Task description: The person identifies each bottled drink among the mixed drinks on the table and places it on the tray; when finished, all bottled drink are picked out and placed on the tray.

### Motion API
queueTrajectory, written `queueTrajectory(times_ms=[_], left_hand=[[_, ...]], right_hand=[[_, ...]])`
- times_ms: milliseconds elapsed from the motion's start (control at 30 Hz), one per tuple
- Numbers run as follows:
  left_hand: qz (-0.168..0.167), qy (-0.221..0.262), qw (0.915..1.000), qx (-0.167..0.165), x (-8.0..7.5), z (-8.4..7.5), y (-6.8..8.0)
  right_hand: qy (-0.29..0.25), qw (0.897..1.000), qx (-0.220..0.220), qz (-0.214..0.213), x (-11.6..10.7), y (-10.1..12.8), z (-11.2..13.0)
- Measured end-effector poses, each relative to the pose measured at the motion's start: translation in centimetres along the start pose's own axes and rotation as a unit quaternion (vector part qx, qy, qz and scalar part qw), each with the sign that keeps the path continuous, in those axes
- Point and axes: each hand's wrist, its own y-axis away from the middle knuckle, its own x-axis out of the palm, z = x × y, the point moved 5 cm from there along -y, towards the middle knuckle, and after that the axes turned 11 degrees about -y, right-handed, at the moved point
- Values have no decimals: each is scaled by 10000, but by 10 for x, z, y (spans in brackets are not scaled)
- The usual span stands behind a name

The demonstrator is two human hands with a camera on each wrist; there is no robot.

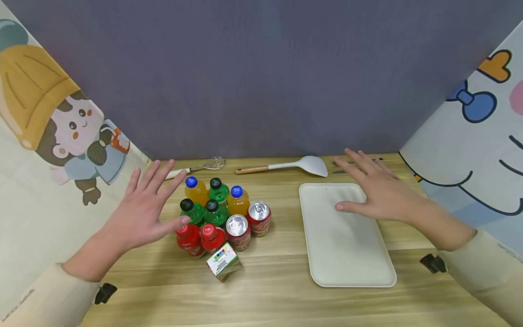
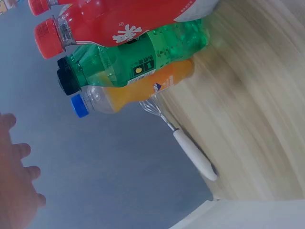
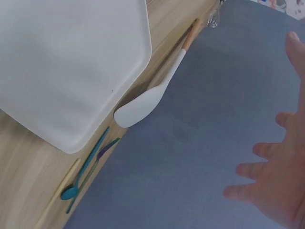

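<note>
A person's left hand hovers with fingers spread, holding nothing, just left of a cluster of bottles at lower centre; the right hand, equally splayed and empty, hangs over the white tray's upper right corner. Both stand on a wooden table backed by a grey-blue screen.

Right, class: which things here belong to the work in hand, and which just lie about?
In hand: left hand over the drinks cluster; right hand over the white tray.
Lying about: whisk, spatula, small carton, thin utensils.
</note>
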Motion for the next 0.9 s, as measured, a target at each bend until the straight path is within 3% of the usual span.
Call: queueTrajectory(times_ms=[300, 533, 900], left_hand=[[-539, 901, 9939, -334, 1, 11, 13], [-259, 1618, 9828, -855, 11, 13, 30], [-203, 2420, 9647, -1016, 30, 6, 49]], right_hand=[[-622, 9963, 583, 52, 6, 19, -26], [-1075, 9895, 965, 53, 22, 35, -53], [-2083, 9708, 1185, 118, 46, 54, -90]])
